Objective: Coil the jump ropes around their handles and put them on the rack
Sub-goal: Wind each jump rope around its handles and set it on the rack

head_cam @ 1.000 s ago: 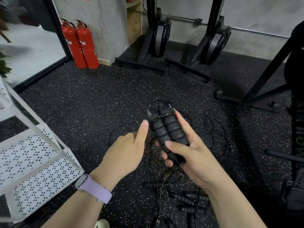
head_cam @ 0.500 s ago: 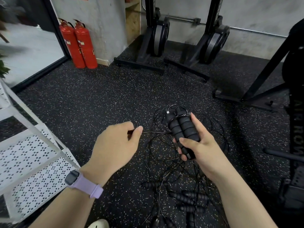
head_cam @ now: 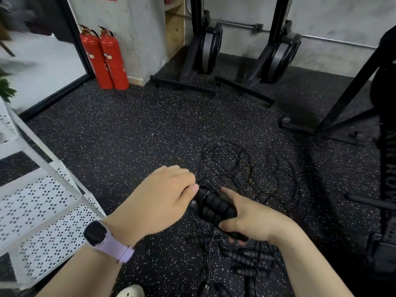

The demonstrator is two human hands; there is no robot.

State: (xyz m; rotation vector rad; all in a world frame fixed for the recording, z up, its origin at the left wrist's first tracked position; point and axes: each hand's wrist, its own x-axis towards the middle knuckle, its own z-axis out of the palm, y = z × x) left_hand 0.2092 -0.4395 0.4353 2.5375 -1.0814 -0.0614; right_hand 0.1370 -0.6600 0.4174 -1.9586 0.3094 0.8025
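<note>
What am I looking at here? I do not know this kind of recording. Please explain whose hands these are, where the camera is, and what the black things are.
There is no machine here. A person wears one camera on the head, so the single picture looks forward and down at that person's own two hands, in a gym.

The right hand grips a pair of black ridged jump rope handles, held side by side. The left hand, with a purple watch on its wrist, pinches at the upper end of those handles, where the thin black rope leaves them. Most of that rope lies in loose loops on the speckled black floor.

Below the hands, more jump ropes lie in a tangle. The white perforated rack stands at the left. Two red fire extinguishers stand against the wall.
</note>
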